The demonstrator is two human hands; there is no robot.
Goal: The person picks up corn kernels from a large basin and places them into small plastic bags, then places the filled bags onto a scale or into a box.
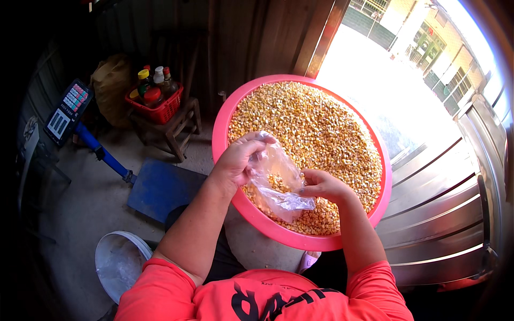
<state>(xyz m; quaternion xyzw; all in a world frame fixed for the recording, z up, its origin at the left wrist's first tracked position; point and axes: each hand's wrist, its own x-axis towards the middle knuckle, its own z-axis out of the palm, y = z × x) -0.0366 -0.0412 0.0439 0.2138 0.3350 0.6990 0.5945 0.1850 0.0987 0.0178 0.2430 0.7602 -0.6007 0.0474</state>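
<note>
A wide pink basin (222, 125) holds a heap of dried corn kernels (316, 128). Over its near side, both my hands grip a clear plastic bag (286, 200) by its mouth. My left hand (241, 158) is closed on the bag's upper left edge, with some film bunched above the fingers. My right hand (321, 184) pinches the opposite edge, thumb and fingers together. The bag's mouth is spread between the hands, and yellow kernels show in the opening; whether they lie inside the bag or beneath it I cannot tell.
At the left stands a blue platform scale (166, 187) with a tilted keypad display (68, 112). A red basket (163, 111) of bottles and jars sits on a wooden stool (174, 136). A white bucket (120, 262) is at the lower left. Metal panels (439, 224) flank the doorway at right.
</note>
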